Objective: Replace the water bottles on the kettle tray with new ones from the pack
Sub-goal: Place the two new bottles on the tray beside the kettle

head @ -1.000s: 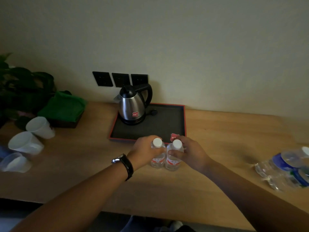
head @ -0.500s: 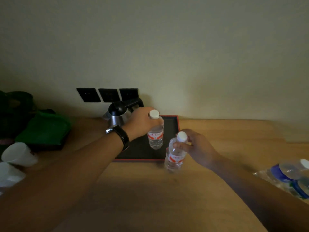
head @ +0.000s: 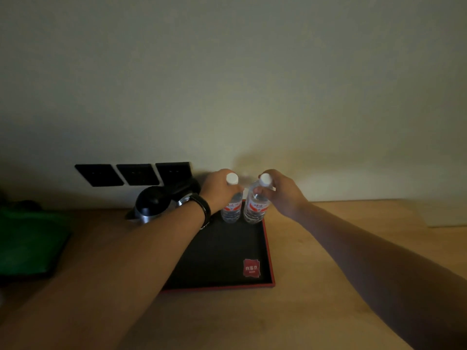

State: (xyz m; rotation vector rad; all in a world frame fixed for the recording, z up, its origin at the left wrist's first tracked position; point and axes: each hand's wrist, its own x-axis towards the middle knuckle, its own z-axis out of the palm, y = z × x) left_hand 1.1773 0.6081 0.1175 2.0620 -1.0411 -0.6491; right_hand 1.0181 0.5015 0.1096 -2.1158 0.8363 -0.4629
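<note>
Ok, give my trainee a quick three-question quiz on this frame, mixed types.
1. True or false: both bottles stand at the tray's far right corner.
2. Which hand wears the watch? A) left B) right
3. Fill in: the kettle stands to the ___ of the bottles.

Key:
1. True: the left bottle and the right bottle stand there side by side.
2. A: the left hand; the right hand wears none.
3. left
</note>
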